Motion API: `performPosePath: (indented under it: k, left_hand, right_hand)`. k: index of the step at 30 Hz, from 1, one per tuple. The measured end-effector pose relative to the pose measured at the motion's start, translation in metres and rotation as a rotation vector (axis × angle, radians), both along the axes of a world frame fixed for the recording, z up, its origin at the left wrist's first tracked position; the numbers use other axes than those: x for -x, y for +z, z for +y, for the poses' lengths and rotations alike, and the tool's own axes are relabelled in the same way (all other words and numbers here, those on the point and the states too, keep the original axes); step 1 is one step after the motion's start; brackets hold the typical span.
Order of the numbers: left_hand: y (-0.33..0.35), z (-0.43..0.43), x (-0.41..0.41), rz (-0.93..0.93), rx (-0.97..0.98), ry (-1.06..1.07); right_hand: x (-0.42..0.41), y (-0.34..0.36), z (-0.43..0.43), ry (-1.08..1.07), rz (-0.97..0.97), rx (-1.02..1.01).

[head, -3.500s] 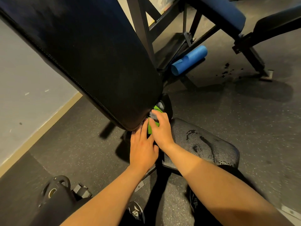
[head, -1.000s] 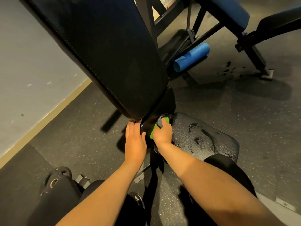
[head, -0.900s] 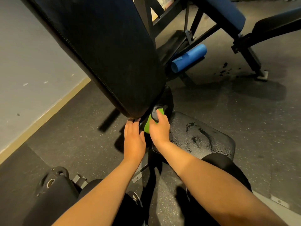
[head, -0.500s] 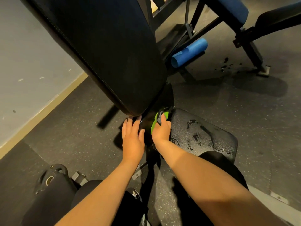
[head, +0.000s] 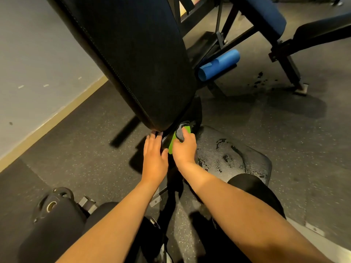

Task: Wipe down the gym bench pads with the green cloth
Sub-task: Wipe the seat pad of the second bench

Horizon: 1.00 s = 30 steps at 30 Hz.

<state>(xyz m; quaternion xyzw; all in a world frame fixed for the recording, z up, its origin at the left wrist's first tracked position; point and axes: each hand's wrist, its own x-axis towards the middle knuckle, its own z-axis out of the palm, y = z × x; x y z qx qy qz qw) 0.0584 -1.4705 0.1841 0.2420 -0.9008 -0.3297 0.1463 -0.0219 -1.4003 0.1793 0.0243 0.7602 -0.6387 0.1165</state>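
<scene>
Speckled rubber floor [head: 284,130] lies all around. The right hand [head: 185,149] grips the green cloth [head: 171,145] in the gap between the tilted back pad [head: 133,54] and the wet seat pad [head: 237,158] — the hand hides most of the cloth. The left hand [head: 153,156] lies flat, fingers straight, tips hidden under the back pad's edge.

The right hand [head: 183,151] grips the green cloth [head: 171,146] just below the back pad [head: 133,54], the left hand [head: 154,158] flat alongside.
</scene>
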Motion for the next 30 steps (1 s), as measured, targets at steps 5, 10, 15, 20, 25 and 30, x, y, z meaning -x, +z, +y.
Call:
performPosePath:
  k: [5,10,15,20,25,30]
  left_hand:
    - [0.003,0.003,-0.005,0.037,-0.137,0.097]
    - [0.001,-0.001,-0.006,0.054,-0.176,0.110]
    - [-0.001,-0.004,-0.006,0.048,-0.204,0.104]
    - [-0.001,-0.010,-0.008,0.046,-0.238,0.072]
    - [0.005,-0.006,-0.011,0.040,-0.274,0.056]
    - [0.009,-0.002,-0.012,0.044,-0.305,0.054]
  right_hand:
    - [-0.007,0.001,-0.001,0.046,0.160,0.109]
    - [-0.002,-0.040,-0.008,-0.054,-0.143,0.025]
    - [0.011,-0.063,-0.009,0.014,-0.311,-0.098]
    - [-0.002,-0.054,-0.017,-0.101,-0.395,-0.018]
    - [-0.019,-0.017,-0.002,0.064,0.030,-0.069]
    - [-0.027,0.000,0.005,0.173,0.260,0.062]
